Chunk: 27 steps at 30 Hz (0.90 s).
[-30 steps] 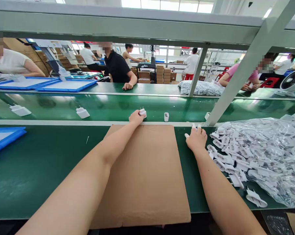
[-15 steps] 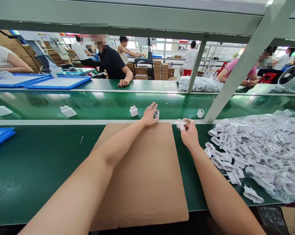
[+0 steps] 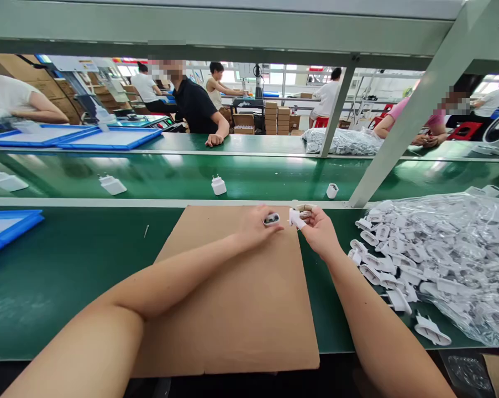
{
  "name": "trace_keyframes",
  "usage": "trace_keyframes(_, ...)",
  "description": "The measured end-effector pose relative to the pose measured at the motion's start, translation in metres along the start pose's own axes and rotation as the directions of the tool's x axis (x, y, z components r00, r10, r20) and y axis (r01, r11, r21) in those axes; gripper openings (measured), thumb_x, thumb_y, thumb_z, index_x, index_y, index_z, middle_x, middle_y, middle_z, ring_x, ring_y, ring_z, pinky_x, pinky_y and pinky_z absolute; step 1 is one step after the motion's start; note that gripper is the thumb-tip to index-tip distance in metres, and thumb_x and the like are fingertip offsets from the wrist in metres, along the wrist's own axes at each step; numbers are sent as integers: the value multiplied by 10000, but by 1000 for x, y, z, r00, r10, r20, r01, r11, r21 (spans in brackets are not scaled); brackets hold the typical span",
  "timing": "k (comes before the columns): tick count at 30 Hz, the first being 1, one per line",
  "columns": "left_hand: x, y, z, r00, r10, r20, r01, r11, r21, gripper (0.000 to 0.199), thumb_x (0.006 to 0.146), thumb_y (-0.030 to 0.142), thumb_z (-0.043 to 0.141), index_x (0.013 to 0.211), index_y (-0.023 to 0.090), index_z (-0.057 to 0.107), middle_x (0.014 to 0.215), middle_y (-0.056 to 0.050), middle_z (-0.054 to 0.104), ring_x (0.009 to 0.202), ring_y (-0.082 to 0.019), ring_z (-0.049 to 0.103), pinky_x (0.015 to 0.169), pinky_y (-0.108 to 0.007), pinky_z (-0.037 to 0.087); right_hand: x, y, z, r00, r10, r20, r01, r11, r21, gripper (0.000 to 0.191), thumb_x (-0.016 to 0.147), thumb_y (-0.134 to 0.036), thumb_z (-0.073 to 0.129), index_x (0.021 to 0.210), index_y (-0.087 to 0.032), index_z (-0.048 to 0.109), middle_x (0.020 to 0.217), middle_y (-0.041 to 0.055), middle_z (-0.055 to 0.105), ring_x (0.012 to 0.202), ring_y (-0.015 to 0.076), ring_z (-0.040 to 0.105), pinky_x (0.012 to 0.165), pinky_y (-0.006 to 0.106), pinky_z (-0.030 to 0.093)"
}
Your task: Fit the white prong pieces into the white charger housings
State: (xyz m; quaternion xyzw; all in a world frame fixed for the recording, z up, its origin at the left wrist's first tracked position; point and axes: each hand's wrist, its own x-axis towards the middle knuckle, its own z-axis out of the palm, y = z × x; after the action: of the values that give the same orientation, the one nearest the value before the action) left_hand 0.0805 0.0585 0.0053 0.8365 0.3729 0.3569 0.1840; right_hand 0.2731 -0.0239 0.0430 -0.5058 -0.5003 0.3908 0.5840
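My left hand (image 3: 255, 228) is closed around a white charger housing (image 3: 271, 220), its open end with dark parts inside turned to the right. Just beside it, my right hand (image 3: 320, 229) pinches a white plug cover (image 3: 295, 218) with pins. A small gap separates the two pieces. Both hands are over the far end of a brown cardboard sheet (image 3: 241, 309). On the green belt beyond stand an open charger housing (image 3: 332, 190) and a charger with its plug pins up (image 3: 218, 186). More chargers (image 3: 112, 185) lie farther left.
A clear plastic bag (image 3: 473, 260) spills many white plug covers (image 3: 392, 279) at the right. A slanted metal post (image 3: 398, 132) rises beside it. At the left are a blue-edged tray (image 3: 12, 229) and a small metal pin (image 3: 146, 231). Co-workers sit across the belt.
My left hand has taken the charger housing off the belt and brought it back over the cardboard, near my right hand. The chargers on the belt have shifted slightly left.
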Motion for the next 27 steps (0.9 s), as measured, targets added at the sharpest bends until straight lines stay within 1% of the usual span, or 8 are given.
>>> trace_keyframes(3, -30, 20, 3, 991, -66, 116, 75, 994, -81, 353, 795, 500, 826, 932, 219, 662, 956, -29, 633, 834, -189, 621, 742, -326, 506, -6, -4, 1, 1000, 10, 18, -8, 995, -95, 518, 771, -456, 779, 1206, -242, 596, 752, -47, 680, 572, 122, 589, 587, 268, 479)
trace_keyframes(5, -40, 24, 4, 980, -98, 171, 126, 979, -160, 416, 753, 500, 851, 1008, 224, 673, 1034, -42, 646, 852, -191, 632, 752, -332, 525, -10, -7, 0, 996, 73, 61, -65, 990, -125, 441, 785, -459, 764, 1144, -238, 636, 740, -49, 679, 494, 97, 510, 516, 253, 434)
trace_keyframes(8, -45, 22, 4, 972, -87, 218, 149, 946, -287, 466, 744, 455, 841, 1119, 224, 689, 1097, -60, 637, 795, -164, 610, 715, -317, 531, -14, -11, -2, 975, 160, 153, -155, 987, -47, 417, 710, -437, 839, 1029, -211, 694, 872, 13, 734, 605, 122, 615, 625, 288, 532)
trace_keyframes(10, -44, 20, 3, 974, -71, 217, 138, 939, -314, 333, 788, 403, 787, 1049, 207, 720, 974, -45, 627, 742, -150, 578, 670, -298, 500, -14, -9, -1, 965, 166, 204, -169, 986, -3, 491, 659, -414, 879, 1069, -207, 706, 943, 41, 746, 727, 166, 680, 753, 347, 575)
trace_keyframes(14, -42, 22, 0, 972, -81, 221, 147, 942, -301, 213, 812, 399, 758, 847, 194, 712, 789, -14, 580, 694, -145, 542, 626, -286, 442, -16, -2, 4, 994, -24, 104, 55, 951, -306, 293, 726, -384, 782, 955, -204, 748, 907, 57, 698, 787, 205, 653, 745, 368, 553)
trace_keyframes(18, -42, 27, -2, 965, -97, 244, 179, 924, -337, 276, 813, 466, 760, 802, 197, 697, 786, -7, 563, 680, -139, 522, 613, -284, 430, -23, -2, 8, 951, -242, 192, 309, 741, -596, 198, 816, -232, 616, 947, -230, 764, 1023, 79, 699, 924, 237, 631, 785, 362, 529)
trace_keyframes(22, -42, 27, -1, 963, -114, 243, 197, 914, -356, 279, 800, 455, 773, 795, 187, 694, 822, -14, 578, 677, -132, 521, 626, -285, 442, -23, -5, 8, 912, -267, 311, 410, 584, -701, 237, 825, -132, 564, 937, -233, 747, 988, 64, 744, 951, 249, 612, 824, 361, 498)
trace_keyframes(27, -41, 24, 0, 959, -126, 253, 216, 903, -371, 289, 773, 454, 807, 781, 186, 699, 828, -14, 586, 676, -133, 540, 636, -292, 455, -19, -6, 4, 891, -263, 370, 454, 490, -745, 187, 827, -130, 581, 870, -240, 727, 960, 53, 758, 954, 258, 612, 878, 384, 462)
